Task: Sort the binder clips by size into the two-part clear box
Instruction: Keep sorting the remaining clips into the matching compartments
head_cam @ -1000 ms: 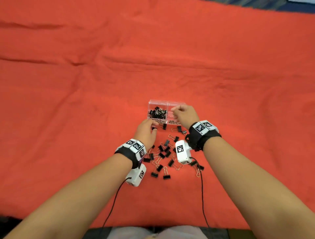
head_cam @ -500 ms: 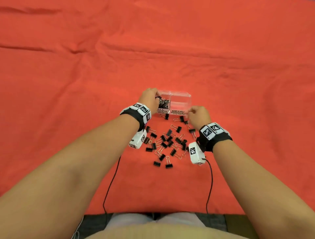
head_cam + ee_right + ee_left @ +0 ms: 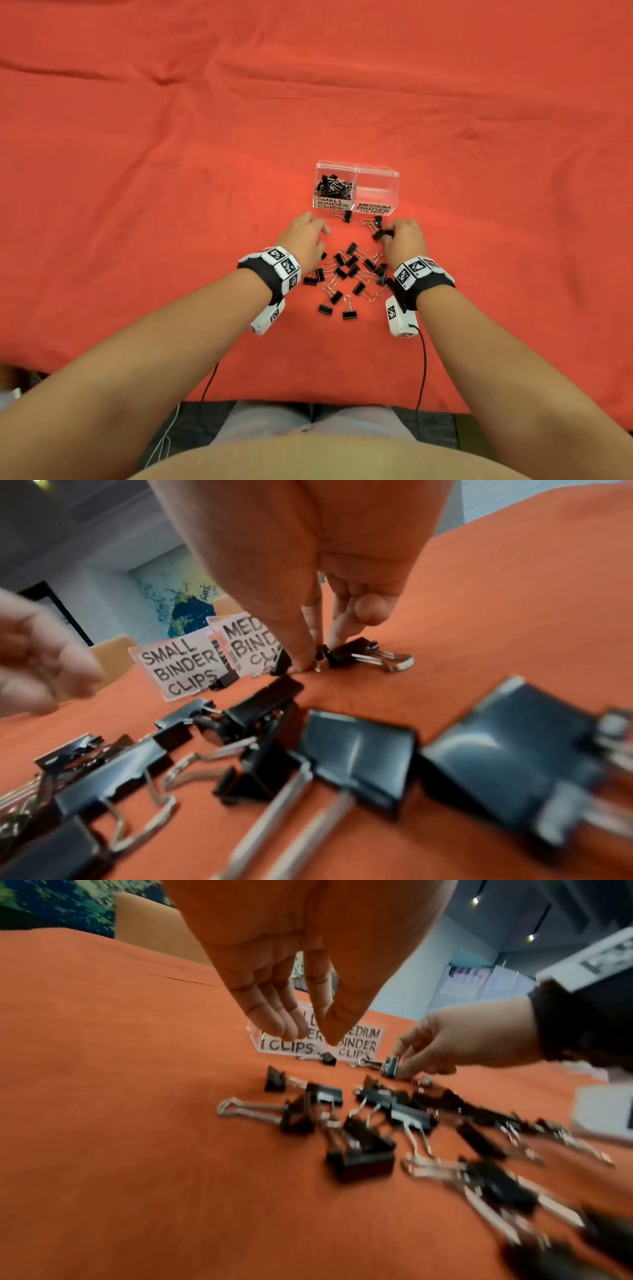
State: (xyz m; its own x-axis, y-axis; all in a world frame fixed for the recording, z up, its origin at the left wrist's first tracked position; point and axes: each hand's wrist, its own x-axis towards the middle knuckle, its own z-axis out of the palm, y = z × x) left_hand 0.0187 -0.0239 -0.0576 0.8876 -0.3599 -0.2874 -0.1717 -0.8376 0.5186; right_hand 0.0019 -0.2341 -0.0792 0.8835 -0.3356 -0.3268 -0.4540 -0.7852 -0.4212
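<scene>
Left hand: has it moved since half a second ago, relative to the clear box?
Yes. The left hand has pulled back toward the person, from over the SMALL compartment of the clear box to the cloth just before it, open and empty.

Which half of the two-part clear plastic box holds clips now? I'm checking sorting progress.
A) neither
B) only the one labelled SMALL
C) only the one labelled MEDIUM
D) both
B: black binder clips fill the SMALL compartment of the clear plastic box; the MEDIUM compartment looks empty.

so the left hand [image 3: 303, 240] pulled back from the clear box [image 3: 356, 186] to hover over the loose clips [image 3: 346, 274], and the right hand [image 3: 404, 240] now pinches a binder clip [image 3: 378, 235].
</scene>
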